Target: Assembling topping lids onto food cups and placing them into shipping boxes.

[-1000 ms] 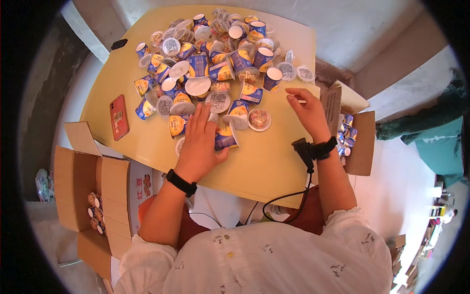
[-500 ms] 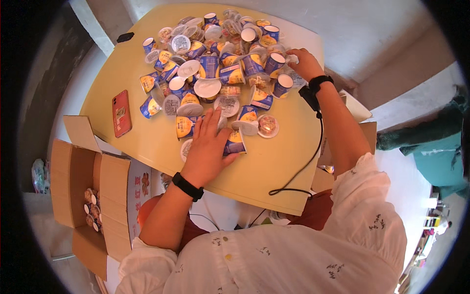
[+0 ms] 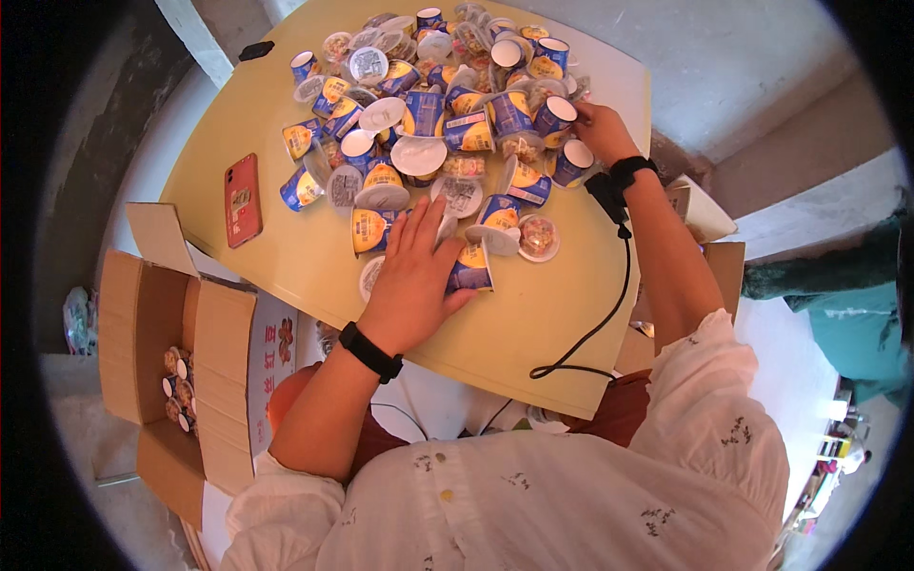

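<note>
A heap of small blue-and-yellow paper cups (image 3: 424, 114) with pale lids and clear plastic tops spreads over the yellow table (image 3: 552, 314). My left hand (image 3: 414, 271) lies over the near edge of the heap, fingers stretched out, with a cup (image 3: 471, 268) beside its thumb and another cup (image 3: 373, 230) beside its fingers. My right hand (image 3: 607, 135) reaches to the heap's right side, its fingers bent next to an upright blue cup (image 3: 554, 122). Those fingertips are partly hidden, and whether they grip anything does not show. A lidded cup of colourful bits (image 3: 539, 238) sits right of my left hand.
A red phone (image 3: 243, 202) lies on the table's left, and a small black object (image 3: 256, 50) on its far left edge. A black cable (image 3: 624, 285) runs near my right forearm. On the left stands an open cardboard box (image 3: 224, 381) with several packs inside.
The view has shifted a little, so the table sits slightly higher and to the right. My right hand has moved closer to the upright cup; my left hand stays over the near cups.
</note>
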Demonstrator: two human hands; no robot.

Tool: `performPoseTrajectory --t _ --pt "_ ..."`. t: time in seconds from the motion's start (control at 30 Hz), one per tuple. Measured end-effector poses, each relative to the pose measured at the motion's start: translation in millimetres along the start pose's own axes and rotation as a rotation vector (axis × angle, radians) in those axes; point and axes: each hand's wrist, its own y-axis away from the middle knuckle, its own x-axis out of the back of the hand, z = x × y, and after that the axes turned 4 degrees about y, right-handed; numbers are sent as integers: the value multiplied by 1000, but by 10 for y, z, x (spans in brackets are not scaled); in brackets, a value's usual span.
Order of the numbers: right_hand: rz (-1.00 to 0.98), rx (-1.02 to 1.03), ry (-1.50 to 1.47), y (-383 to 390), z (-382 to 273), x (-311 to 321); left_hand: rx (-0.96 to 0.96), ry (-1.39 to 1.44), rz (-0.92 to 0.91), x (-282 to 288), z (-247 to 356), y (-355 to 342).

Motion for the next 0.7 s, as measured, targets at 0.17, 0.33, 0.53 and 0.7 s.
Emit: performPoseTrajectory --t 0.17,0.33,0.53,0.7 --pt "-140 -43 -90 198 -155 119 7 -2 6 -27 -28 30" --pt "67 -80 -5 109 -180 359 2 -6 7 -16 -20 18" --pt "152 -51 -291 -276 -381 141 -6 8 13 -28 -31 -7" --pt "23 45 17 -337 -702 -63 -9 2 13 -38 -55 18"
